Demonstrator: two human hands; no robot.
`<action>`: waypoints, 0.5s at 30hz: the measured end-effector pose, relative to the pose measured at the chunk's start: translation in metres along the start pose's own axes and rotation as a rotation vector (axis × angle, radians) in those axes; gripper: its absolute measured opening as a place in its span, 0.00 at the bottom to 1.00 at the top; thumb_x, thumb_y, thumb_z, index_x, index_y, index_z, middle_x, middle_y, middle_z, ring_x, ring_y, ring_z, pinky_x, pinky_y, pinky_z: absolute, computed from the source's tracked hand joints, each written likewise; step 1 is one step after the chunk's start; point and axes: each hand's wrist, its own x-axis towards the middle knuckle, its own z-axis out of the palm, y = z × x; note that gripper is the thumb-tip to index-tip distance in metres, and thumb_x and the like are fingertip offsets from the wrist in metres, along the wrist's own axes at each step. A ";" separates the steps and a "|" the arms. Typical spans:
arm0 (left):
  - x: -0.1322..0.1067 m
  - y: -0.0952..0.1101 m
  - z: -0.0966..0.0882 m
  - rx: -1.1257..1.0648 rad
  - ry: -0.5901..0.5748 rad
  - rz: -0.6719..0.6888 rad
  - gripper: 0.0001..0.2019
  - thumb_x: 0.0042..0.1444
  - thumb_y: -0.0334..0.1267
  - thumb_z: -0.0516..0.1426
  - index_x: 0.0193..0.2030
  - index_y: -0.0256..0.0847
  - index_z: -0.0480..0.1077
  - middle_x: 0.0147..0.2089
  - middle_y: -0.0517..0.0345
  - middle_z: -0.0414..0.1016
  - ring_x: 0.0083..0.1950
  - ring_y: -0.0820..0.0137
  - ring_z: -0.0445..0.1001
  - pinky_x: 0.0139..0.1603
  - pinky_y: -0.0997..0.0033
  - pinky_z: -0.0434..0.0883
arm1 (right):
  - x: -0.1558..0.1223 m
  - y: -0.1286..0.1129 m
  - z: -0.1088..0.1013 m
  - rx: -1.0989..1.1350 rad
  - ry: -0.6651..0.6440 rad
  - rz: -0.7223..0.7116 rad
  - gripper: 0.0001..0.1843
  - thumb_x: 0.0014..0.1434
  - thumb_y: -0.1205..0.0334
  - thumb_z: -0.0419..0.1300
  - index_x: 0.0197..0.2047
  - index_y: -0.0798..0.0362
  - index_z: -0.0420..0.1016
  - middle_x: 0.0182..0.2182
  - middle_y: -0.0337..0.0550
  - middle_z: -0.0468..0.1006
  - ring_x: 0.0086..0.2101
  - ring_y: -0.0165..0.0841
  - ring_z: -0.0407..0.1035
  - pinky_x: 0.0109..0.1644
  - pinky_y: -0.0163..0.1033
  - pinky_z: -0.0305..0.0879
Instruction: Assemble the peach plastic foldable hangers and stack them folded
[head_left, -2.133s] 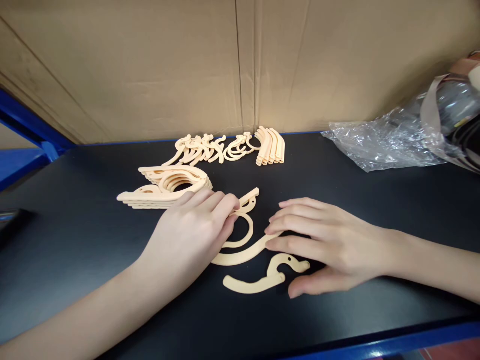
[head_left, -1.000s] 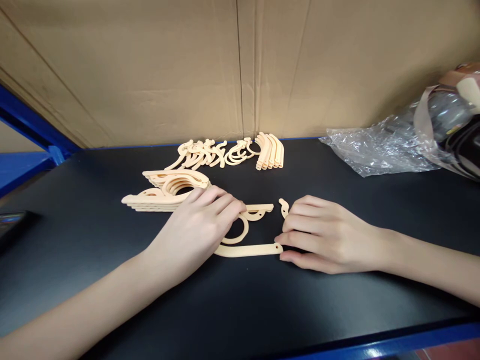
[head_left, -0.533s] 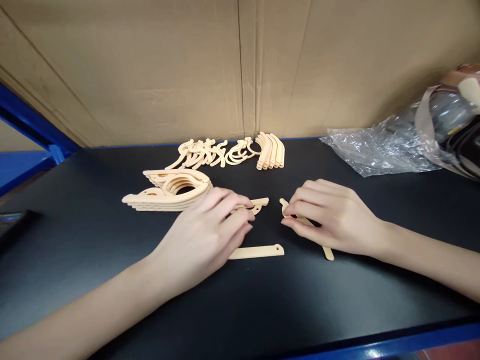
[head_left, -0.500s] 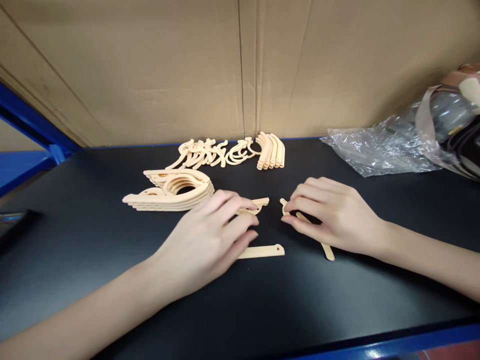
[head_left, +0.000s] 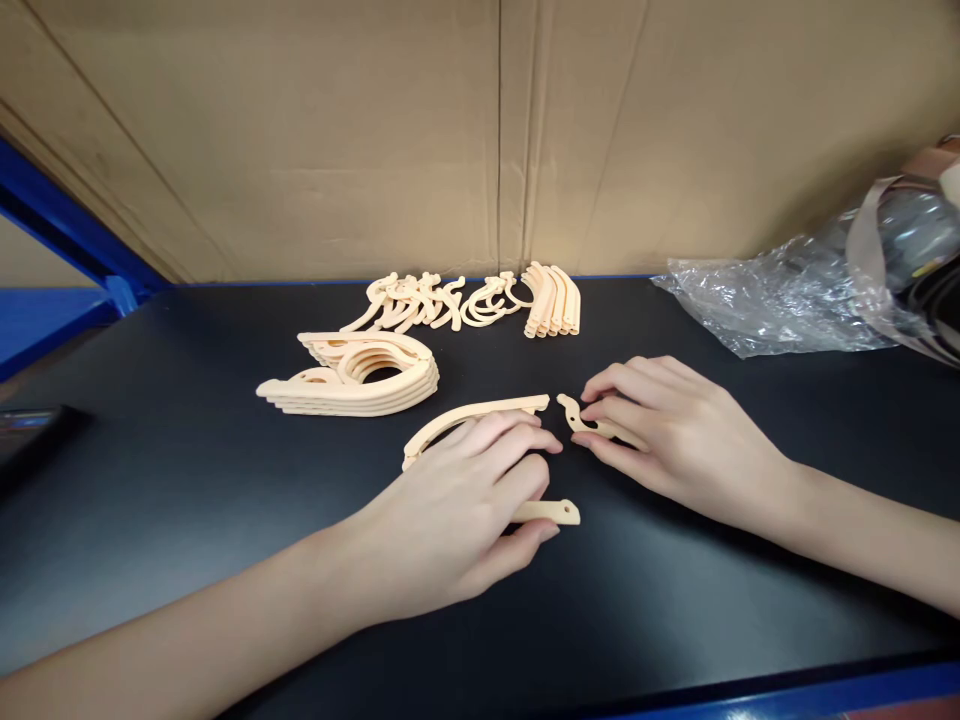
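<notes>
My left hand (head_left: 480,500) reaches over a beige folding hanger (head_left: 480,408) on the table. The fingers rest over its upper arm and the thumb lies against its lower arm; the hanger's middle is hidden under the palm. Just to the right, my right hand (head_left: 667,420) pinches a small curved beige hanger hook (head_left: 573,412) with a hole near its end. The tip of this hook is close to the hanger's upper arm, with a small gap between. My right palm hides part of the hook.
Behind my left hand lies a stack of beige folded hangers (head_left: 360,400). Loose hooks (head_left: 412,302) and several curved arms (head_left: 553,300) lie along the cardboard wall (head_left: 337,150). Crumpled clear plastic (head_left: 772,300) lies right, a dark phone-like device (head_left: 34,435) left. Blue frame (head_left: 124,295) edges the black table.
My left hand has shifted right and toward me, onto the hanger's lower arm, uncovering its upper arm. My right hand has lifted and turned the hook. The view has shifted slightly.
</notes>
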 end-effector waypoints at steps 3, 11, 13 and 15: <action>0.000 -0.001 -0.001 -0.019 -0.004 -0.010 0.08 0.65 0.38 0.54 0.34 0.40 0.65 0.51 0.50 0.74 0.57 0.60 0.69 0.59 0.57 0.67 | 0.001 -0.001 -0.001 0.077 -0.013 -0.041 0.10 0.66 0.68 0.55 0.35 0.58 0.76 0.37 0.46 0.78 0.37 0.36 0.71 0.45 0.43 0.64; -0.002 -0.007 -0.002 -0.058 0.046 -0.014 0.09 0.67 0.38 0.49 0.35 0.41 0.62 0.38 0.55 0.72 0.43 0.65 0.68 0.47 0.64 0.67 | 0.002 0.000 0.000 0.169 -0.010 -0.024 0.10 0.66 0.65 0.57 0.33 0.56 0.75 0.37 0.46 0.78 0.38 0.36 0.73 0.47 0.45 0.65; -0.002 -0.007 -0.003 -0.054 0.061 -0.019 0.09 0.68 0.38 0.49 0.35 0.41 0.62 0.35 0.57 0.71 0.38 0.67 0.67 0.42 0.66 0.66 | 0.001 0.001 0.000 0.188 -0.011 -0.025 0.10 0.66 0.63 0.57 0.34 0.55 0.75 0.37 0.46 0.79 0.38 0.36 0.74 0.47 0.45 0.66; -0.002 -0.007 -0.003 -0.043 0.071 -0.023 0.08 0.68 0.38 0.49 0.36 0.41 0.62 0.33 0.58 0.70 0.35 0.68 0.66 0.41 0.67 0.65 | 0.001 0.001 0.001 0.222 -0.012 -0.015 0.08 0.65 0.65 0.57 0.33 0.55 0.74 0.37 0.46 0.79 0.38 0.36 0.74 0.47 0.45 0.67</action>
